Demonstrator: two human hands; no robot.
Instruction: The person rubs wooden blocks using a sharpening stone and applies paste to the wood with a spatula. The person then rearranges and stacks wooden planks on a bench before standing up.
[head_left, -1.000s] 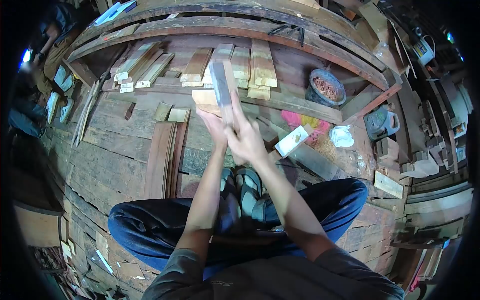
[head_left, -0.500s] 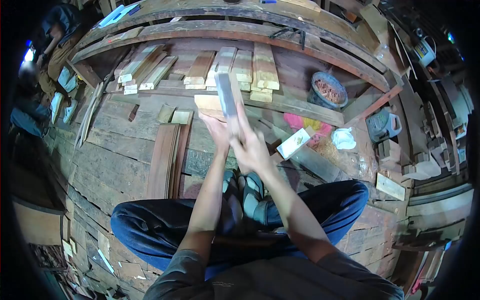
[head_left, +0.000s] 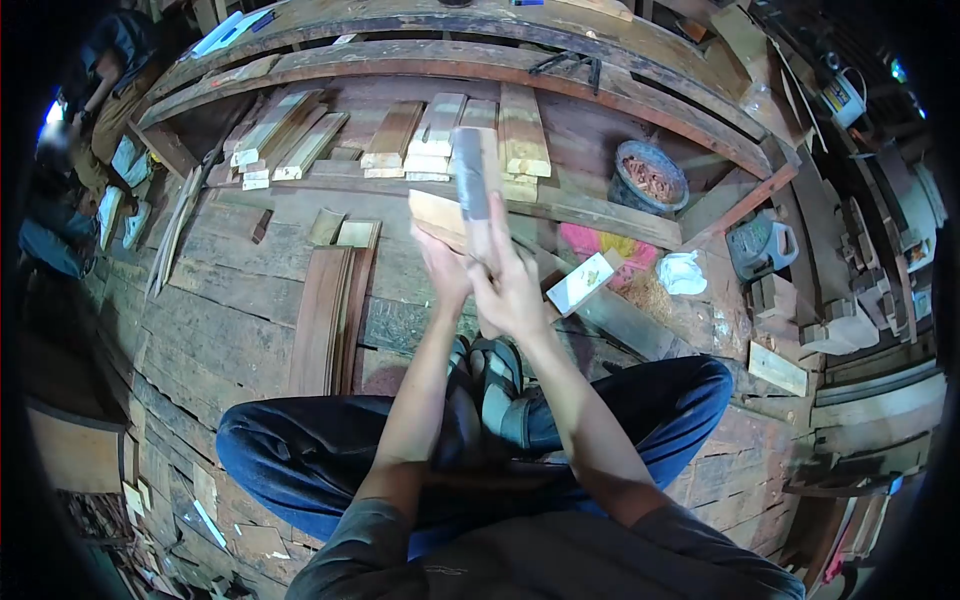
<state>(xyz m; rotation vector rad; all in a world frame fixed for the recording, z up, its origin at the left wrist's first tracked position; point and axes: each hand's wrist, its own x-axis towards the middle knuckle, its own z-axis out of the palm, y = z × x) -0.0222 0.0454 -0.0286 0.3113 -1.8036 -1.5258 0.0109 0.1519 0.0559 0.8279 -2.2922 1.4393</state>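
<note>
My left hand (head_left: 440, 262) is closed round a pale wooden piece (head_left: 437, 215) with a slanted end. In my right hand (head_left: 510, 285) is a flat block (head_left: 471, 180) with a grey face and a wooden side, held upright against the right side of the wooden piece. Both hands are close together in front of my shoes. Below and to the right, a white-topped box (head_left: 580, 284) lies on a plank. To the left, several brown boards (head_left: 322, 320) lie side by side on the floor.
Several cut boards (head_left: 392, 135) lie under a long wooden bench (head_left: 420, 55). A bucket of shavings (head_left: 650, 177) stands at the right, near a pink cloth (head_left: 610, 250), a white crumpled bag (head_left: 682, 272) and a plastic jug (head_left: 765, 245). A person (head_left: 110, 110) sits at the upper left.
Both hands have shifted slightly right with the wooden piece and the block. The block stands more upright, and the piece's left end now tilts up. The camera view has moved slightly.
</note>
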